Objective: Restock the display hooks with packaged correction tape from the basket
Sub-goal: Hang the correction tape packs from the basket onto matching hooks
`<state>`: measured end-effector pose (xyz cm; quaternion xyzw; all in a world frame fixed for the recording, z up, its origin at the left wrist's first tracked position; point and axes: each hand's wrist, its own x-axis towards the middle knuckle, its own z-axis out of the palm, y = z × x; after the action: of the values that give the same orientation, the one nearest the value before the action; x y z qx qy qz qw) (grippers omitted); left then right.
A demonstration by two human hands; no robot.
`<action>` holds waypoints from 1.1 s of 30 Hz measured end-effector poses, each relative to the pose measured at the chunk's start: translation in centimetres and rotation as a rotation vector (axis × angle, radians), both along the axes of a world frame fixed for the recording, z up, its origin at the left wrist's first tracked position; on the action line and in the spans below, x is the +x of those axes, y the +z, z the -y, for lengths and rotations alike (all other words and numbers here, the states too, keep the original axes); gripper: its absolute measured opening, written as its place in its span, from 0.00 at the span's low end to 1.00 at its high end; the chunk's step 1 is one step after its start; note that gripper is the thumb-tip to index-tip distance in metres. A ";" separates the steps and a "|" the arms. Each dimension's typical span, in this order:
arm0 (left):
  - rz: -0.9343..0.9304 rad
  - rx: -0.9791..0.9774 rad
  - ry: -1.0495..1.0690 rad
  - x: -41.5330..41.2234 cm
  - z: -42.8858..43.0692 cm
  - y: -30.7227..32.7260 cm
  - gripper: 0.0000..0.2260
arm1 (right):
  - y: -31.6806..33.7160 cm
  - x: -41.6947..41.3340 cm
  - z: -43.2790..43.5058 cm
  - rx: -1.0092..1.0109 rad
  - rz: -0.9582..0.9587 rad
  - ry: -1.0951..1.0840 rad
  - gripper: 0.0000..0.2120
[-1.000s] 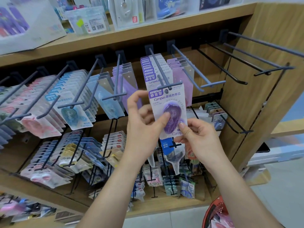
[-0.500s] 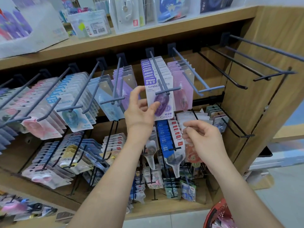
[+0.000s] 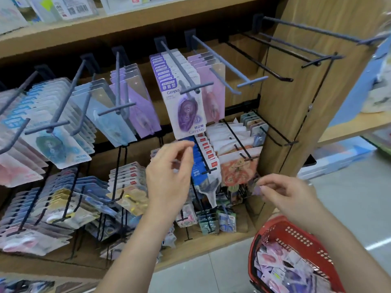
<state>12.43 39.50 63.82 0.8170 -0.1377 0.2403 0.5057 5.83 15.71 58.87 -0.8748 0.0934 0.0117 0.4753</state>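
A purple correction tape pack (image 3: 187,111) hangs at the front of a grey display hook (image 3: 182,70), with several like packs behind it. My left hand (image 3: 169,176) hovers just below that pack, fingers loosely curled and holding nothing. My right hand (image 3: 289,195) is lower right, above the red basket (image 3: 296,237), its fingers loosely bent with nothing in them. The basket holds several packaged tapes (image 3: 289,271).
Grey hooks to the left carry blue, lilac and pink packs (image 3: 61,149). To the right, a grey hook (image 3: 224,62) holds few packs and black hooks (image 3: 275,58) hang bare beside a wooden side panel (image 3: 296,115). Lower black hooks hold more stationery (image 3: 237,157).
The purple pack went from both hands onto the hook and was let go. Both hands dropped away from it, the right one toward the basket. The view tilted down.
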 end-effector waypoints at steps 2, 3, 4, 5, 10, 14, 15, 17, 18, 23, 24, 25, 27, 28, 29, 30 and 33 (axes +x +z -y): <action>-0.089 0.008 -0.117 -1.4 -0.4 -1.8 0.09 | -0.9 -1.8 0.5 -0.083 -0.015 0.000 0.12; -0.129 0.020 -0.172 -2.0 -0.5 -2.8 0.10 | -1.2 -2.8 0.8 -0.139 -0.036 0.000 0.12; -0.163 0.042 -0.223 -2.4 -0.5 -4.0 0.12 | -1.6 -3.9 1.0 -0.189 -0.066 -0.004 0.12; -0.192 0.070 -0.270 -2.7 -0.4 -5.2 0.14 | -1.9 -5.2 1.3 -0.227 -0.105 -0.014 0.09; -0.287 0.210 -0.540 -4.8 2.6 -10.9 0.18 | -5.1 -13.4 3.5 -0.273 -0.276 -0.219 0.08; -0.377 0.318 -0.702 -7.2 6.6 -16.2 0.13 | -9.3 -20.6 5.2 -0.224 -0.426 -0.415 0.10; -0.404 0.346 -0.729 -7.9 7.7 -17.6 0.13 | -10.6 -22.2 5.6 -0.186 -0.451 -0.467 0.11; -0.499 0.423 -0.762 -9.2 10.1 -20.7 0.13 | -13.2 -25.0 6.6 -0.116 -0.486 -0.571 0.12; -0.564 0.462 -0.772 -9.8 11.3 -22.2 0.13 | -14.5 -26.2 7.2 -0.086 -0.498 -0.611 0.13; -0.749 0.640 -0.765 -12.8 18.6 -29.4 0.12 | -22.4 -29.5 12.1 0.050 -0.559 -0.758 0.15; -0.780 0.668 -0.760 -13.4 20.1 -30.8 0.12 | -24.4 -29.8 13.3 0.071 -0.575 -0.773 0.16; -0.803 0.692 -0.755 -13.8 21.6 -32.2 0.12 | -26.4 -29.9 14.7 0.093 -0.594 -0.781 0.17; -0.832 0.751 -0.757 -14.5 24.3 -35.6 0.11 | -30.8 -29.9 17.2 0.145 -0.623 -0.806 0.19; -0.850 0.779 -0.755 -14.7 25.5 -37.5 0.11 | -33.2 -29.6 18.5 0.172 -0.625 -0.821 0.20; -0.876 0.811 -0.754 -14.8 26.6 -39.6 0.11 | -35.4 -29.2 19.5 0.204 -0.620 -0.842 0.21; -0.910 0.841 -0.744 -14.8 27.4 -41.9 0.12 | -37.9 -28.8 20.5 0.242 -0.621 -0.860 0.22; -0.984 0.914 -0.752 -14.5 29.1 -49.3 0.16 | -45.4 -27.1 22.4 0.353 -0.637 -0.895 0.24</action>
<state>-2.06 10.37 14.49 0.8559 -0.2511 -0.4196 0.1683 -21.26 -6.65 13.43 -0.6109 0.5896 0.0875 0.5210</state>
